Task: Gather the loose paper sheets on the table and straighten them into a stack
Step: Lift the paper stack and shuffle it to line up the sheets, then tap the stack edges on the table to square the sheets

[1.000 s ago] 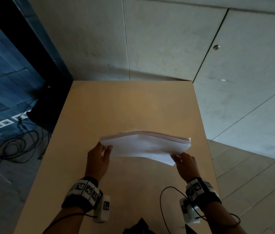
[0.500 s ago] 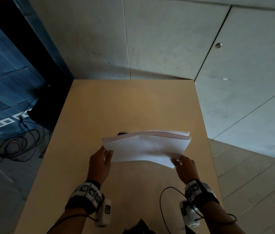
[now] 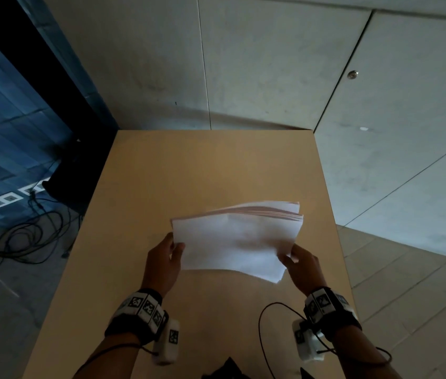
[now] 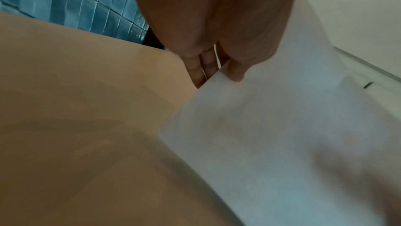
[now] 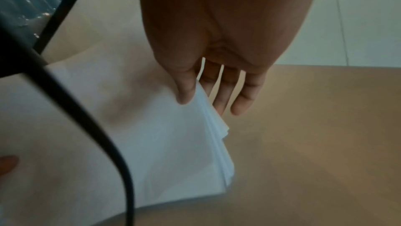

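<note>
A sheaf of white paper sheets (image 3: 236,239) is held up on edge above the wooden table (image 3: 189,173), its top edges fanned and uneven. My left hand (image 3: 174,248) pinches the sheaf's left edge, thumb on the near face and fingers behind; the left wrist view shows that hand (image 4: 219,73) on the paper (image 4: 282,135). My right hand (image 3: 287,258) pinches the right edge near the lower corner. In the right wrist view its thumb lies on the front of the paper (image 5: 152,135) while the fingers (image 5: 225,96) reach behind it. The lower corner sheets are staggered.
The table's far edge meets a grey concrete wall (image 3: 243,64). Its right edge (image 3: 333,228) drops to a tiled floor. Cables (image 3: 19,242) lie on the floor to the left, beside a dark box. A black cable (image 3: 264,337) loops over the near table surface.
The sheaf has tilted more upright and swung clockwise, its right end rising and fanning. Both hands kept their grip and shifted slightly with it.
</note>
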`<state>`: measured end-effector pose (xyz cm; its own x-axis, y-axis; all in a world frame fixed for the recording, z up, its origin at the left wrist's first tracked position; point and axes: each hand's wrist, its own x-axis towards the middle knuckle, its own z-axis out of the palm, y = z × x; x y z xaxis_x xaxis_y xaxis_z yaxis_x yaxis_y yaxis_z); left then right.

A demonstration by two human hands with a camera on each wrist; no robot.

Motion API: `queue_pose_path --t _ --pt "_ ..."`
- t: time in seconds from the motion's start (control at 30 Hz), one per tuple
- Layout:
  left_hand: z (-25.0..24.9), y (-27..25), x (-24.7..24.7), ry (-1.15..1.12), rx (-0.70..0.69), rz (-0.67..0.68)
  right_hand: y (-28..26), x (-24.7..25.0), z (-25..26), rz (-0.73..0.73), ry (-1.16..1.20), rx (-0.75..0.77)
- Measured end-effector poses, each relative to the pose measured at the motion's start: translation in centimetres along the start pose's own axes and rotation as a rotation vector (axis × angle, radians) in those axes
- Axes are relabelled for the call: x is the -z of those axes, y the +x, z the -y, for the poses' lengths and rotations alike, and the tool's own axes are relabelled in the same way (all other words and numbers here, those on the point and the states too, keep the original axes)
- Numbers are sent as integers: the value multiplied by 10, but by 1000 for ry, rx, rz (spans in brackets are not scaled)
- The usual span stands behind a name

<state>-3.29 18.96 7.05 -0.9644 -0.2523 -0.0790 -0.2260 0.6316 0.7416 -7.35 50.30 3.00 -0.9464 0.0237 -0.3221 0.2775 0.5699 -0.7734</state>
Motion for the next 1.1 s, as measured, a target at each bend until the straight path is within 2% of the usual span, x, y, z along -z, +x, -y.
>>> queue_pose_path --t 0.07,0.13,0.27,0.3,0.47,0.53,0.57,0.63,0.7,0.73,0.83,0.9,0.97,1.1 --pt "-5 6 4 -1 24 22 2 4 -4 96 -47 -11" --pt "-5 13 7 15 78 75 5 9 -9 178 12 -57" --pt "4 21 10 102 178 203 -4 18 -14 302 417 -300" --pt "6 20 10 115 182 211 -9 18 -14 317 449 -327" --pt "-15 9 15 177 81 183 -23 5 -24 430 240 -401" --pt "-31 9 23 249 -14 143 -23 7 -28 460 69 -354" --pt "-41 10 28 288 -70 130 -22 11 -25 419 -22 -311" --pt "-62 12 39 351 -176 126 -22 25 -10 244 -156 -217" --pt "-82 13 48 427 -289 142 -26 41 22 71 -142 -3" --pt "-93 13 52 467 -338 161 -29 48 42 38 -108 118" --pt "-126 11 57 585 -474 208 -37 54 95 142 -42 351" --pt "-145 6 56 687 -571 209 -37 47 111 216 -14 373" --pt "-159 0 54 780 -647 189 -38 40 115 172 10 327" --pt "-149 -2 63 661 -700 113 -45 34 104 51 149 288"
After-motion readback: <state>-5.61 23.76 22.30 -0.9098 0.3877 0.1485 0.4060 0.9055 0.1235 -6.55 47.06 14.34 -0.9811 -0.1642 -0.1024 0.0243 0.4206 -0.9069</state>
